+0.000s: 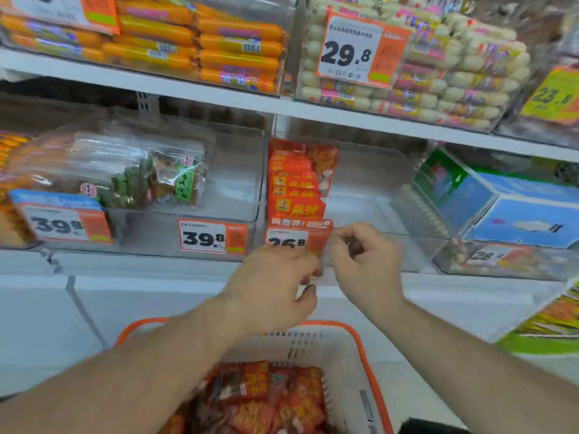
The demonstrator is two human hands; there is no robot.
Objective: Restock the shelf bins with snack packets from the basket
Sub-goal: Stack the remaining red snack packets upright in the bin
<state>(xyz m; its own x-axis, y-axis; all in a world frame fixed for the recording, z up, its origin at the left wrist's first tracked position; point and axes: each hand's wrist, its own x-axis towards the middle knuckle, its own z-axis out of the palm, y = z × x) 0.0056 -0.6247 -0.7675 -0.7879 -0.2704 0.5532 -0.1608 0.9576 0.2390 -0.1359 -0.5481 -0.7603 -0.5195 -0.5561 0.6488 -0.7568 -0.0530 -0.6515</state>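
Observation:
Red snack packets (296, 195) stand stacked in the left part of a clear shelf bin (369, 195) on the middle shelf. More red packets (266, 399) lie in the white basket with an orange rim (360, 343) below my arms. My left hand (272, 286) and my right hand (366, 264) meet at the bin's front, by its 26.8 price tag (291, 241). A red packet (318, 264) shows between them. My left fingers curl round it, and my right fingertips pinch its upper right edge. Motion blur hides the exact grip.
To the left, a clear bin (225, 195) holds green-labelled bags (175, 180). A blue box (513, 211) lies in the bin at right. The upper shelf (188, 89) carries orange sausages (219, 42) and white sausage packs (438, 73). A white freezer top (156, 286) runs below the shelf.

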